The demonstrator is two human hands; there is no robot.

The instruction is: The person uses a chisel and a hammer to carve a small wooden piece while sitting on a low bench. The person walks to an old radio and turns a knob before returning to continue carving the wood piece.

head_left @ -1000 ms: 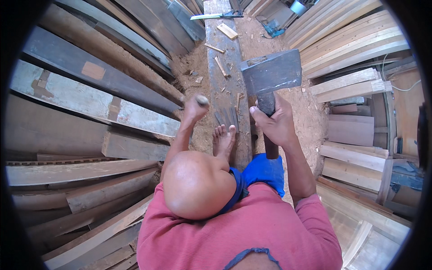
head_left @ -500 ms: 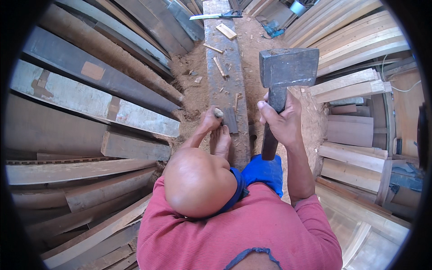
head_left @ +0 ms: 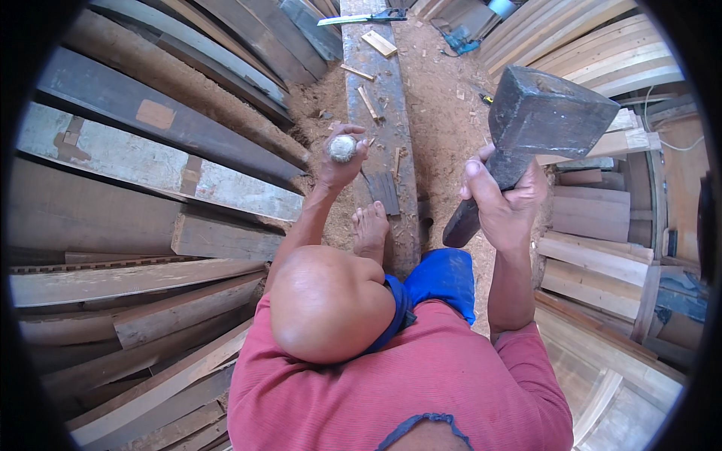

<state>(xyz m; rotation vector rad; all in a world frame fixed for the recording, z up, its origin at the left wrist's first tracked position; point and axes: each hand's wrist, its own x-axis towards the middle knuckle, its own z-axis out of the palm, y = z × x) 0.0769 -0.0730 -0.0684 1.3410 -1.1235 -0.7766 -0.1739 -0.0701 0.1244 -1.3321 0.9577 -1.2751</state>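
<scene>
My left hand (head_left: 338,173) is closed round the handle of a chisel (head_left: 342,148); its round, pale, worn butt faces up and its blade is mostly hidden. It is held up beside the left edge of a long wooden beam (head_left: 385,92). Raised on the right, my right hand (head_left: 508,210) grips the dark handle of a big wooden mallet (head_left: 553,113), whose blocky head tilts up to the right. A small dark grooved wood piece (head_left: 385,193) lies on the beam, just in front of my bare foot (head_left: 370,228). Neither tool touches it.
Wood scraps (head_left: 378,43) and chips lie along the beam, with a handsaw (head_left: 365,18) across its far end. Sawdust (head_left: 440,98) covers the ground. Long boards (head_left: 150,161) lean at the left; stacked planks (head_left: 598,255) stand at the right.
My left hand has lifted the chisel up and forward, away from the dark wood piece. The mallet has swung to the right and tilted. My foot shows more fully.
</scene>
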